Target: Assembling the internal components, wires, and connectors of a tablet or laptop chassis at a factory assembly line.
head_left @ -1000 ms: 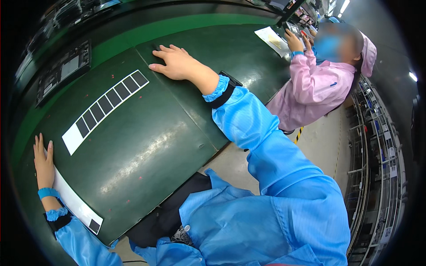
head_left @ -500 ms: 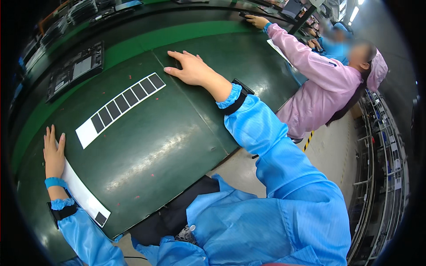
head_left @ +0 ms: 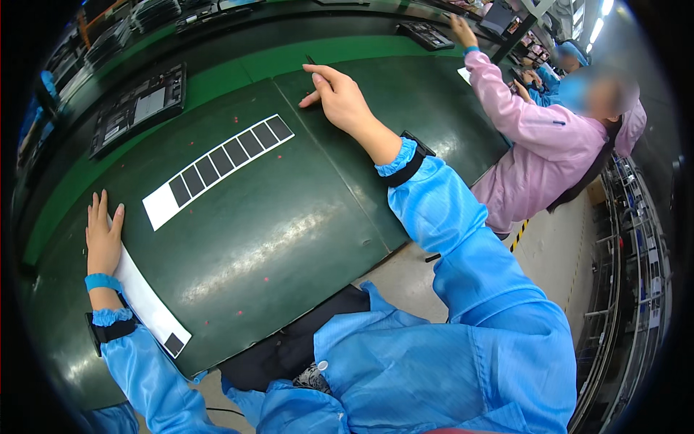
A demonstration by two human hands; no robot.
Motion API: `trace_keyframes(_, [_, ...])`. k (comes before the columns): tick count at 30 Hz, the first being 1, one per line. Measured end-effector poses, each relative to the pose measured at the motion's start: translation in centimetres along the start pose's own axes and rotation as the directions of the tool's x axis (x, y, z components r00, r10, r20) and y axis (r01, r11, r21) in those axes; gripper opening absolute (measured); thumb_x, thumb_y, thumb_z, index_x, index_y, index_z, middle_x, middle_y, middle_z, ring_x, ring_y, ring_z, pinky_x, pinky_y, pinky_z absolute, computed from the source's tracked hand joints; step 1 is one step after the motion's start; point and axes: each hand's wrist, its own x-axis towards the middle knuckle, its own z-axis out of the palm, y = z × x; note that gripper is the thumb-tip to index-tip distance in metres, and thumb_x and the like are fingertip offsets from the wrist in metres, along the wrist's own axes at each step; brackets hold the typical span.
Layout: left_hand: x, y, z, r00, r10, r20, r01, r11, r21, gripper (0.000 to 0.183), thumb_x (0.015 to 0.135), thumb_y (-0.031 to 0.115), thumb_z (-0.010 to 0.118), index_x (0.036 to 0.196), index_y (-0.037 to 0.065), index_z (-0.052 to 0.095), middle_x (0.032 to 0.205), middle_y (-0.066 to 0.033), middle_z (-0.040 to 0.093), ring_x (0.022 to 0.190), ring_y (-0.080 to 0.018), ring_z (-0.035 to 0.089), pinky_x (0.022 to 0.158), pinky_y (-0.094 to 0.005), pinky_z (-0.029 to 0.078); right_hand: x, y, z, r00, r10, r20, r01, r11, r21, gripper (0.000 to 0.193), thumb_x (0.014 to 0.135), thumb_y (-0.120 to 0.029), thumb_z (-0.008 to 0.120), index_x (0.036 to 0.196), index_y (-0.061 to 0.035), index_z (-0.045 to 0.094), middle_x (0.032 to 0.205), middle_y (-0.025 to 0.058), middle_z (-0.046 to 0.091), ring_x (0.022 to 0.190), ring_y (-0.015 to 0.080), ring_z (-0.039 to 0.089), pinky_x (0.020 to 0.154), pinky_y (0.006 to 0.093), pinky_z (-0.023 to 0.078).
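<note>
Fingers of the left hand (head_left: 105, 246) lie flat, slightly apart, pinching nothing, the hand partly covering a long white strip (head_left: 150, 298) with one dark square at its near end. Right hand (head_left: 347, 105): index stretched out, others curled, thin dark pointed thing (head_left: 309, 59) by the fingertip; held or just lying there, cannot tell. Second strip (head_left: 220, 160), row of dark squares, lies flat on the counter (head_left: 267, 224) between the hands, neither touching it. Open dark device (head_left: 141, 112) sits beyond.

Risks, from where I stand: left sleeve (head_left: 155, 376) runs right beside the long strip, so a backward pull could drag it off the near edge. Right cuff (head_left: 394, 160) could skid the second strip if that arm swings left and low. Uneven palm pressure could crease the covered one.
</note>
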Motion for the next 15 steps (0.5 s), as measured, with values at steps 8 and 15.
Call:
trace_keyframes(8, [-0.1, 0.0, -0.2, 1.000, -0.018, 0.014, 0.018, 1.000, 0.014, 0.062, 0.098, 0.048, 0.040, 0.149, 0.015, 0.029, 0.157, -0.0097, 0.020, 0.145, -0.0297, 0.013, 0.115, -0.0494, 0.013, 0.6, 2.9, 0.5, 0.965, -0.068, 0.255, 0.198, 0.825, -0.529, 0.054, 0.093, -0.049, 0.050, 0.134, -0.0151, 0.052, 0.134, 0.0219, 0.052, 0.132, 0.0403, 0.039, 0.108, 0.0471, 0.031])
trace_keyframes(15, [0.1, 0.2, 0.0, 1.000, -0.003, -0.004, 0.003, 1.000, 0.012, 0.064, 0.097, 0.050, 0.041, 0.148, 0.014, 0.031, 0.156, -0.0100, 0.022, 0.145, -0.0289, 0.015, 0.115, -0.0500, 0.013, 0.0, 1.7, 0.0, 0.943, -0.262, 0.202, 0.331, 0.782, -0.528, 0.068, 0.087, -0.055, 0.057, 0.143, -0.0202, 0.040, 0.152, 0.0216, 0.025, 0.142, 0.0436, 0.012, 0.112, 0.0606, 0.012])
